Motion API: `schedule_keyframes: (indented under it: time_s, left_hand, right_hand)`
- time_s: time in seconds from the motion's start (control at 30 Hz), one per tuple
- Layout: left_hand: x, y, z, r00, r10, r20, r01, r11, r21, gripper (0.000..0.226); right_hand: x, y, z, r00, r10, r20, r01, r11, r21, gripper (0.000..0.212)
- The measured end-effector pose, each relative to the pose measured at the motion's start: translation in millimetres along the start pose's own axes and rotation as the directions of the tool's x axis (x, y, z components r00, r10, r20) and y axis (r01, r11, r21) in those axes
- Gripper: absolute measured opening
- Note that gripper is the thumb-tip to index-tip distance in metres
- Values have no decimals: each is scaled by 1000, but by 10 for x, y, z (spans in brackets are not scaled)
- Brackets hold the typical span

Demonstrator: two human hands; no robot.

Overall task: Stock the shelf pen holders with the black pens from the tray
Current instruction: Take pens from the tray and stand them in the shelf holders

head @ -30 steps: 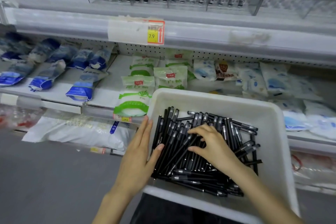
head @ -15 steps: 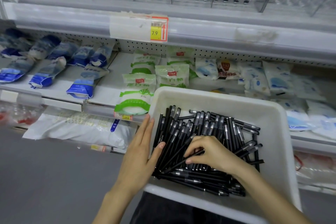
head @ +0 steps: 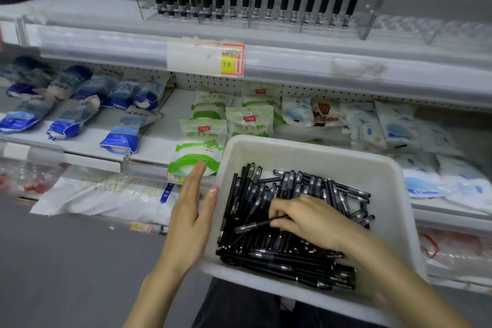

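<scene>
White tray (head: 306,149) holds black pens (head: 245,208); right hand (head: 311,221) pinches 1 pen (head: 254,225).

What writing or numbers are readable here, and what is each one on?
"7.9" on the yellow price tag on the shelf edge.
Red logos on the green-and-white bags: too blurred to read.
Print on the black pens: too small.
Blue label on the white sack: blurred.
</scene>
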State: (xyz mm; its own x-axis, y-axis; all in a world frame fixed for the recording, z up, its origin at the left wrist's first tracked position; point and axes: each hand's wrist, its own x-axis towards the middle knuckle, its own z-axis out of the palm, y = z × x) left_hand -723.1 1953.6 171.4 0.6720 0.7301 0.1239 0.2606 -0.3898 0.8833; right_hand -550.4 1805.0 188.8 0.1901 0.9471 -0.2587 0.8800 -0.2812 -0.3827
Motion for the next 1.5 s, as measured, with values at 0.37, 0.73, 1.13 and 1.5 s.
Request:
schedule_keyframes:
  time_s: [0.37,0.73,1.13,1.5]
  left_hand:
    - [278,1065,-195,960,262,-101,-281,902,-329,40]
    - [605,1761,-557,934,356,-18,-321,816,-481,26]
    - [1508,1604,-1030,840,364,-402,-430,898,-87,55]
    - [2005,1149,-884,851,353,-389,-274,930,245,96]
  right_hand:
    - [-84,-583,-689,930,-10,-366,321,503,802,9]
    - [65,-1068,-1424,829,-60,-556,508,497,704,12]
    - [197,-1170,-2693,473,65,-879,693,588,417,30]
    - [767,-940,-3015,250,-71,-966,403,914,37,43]
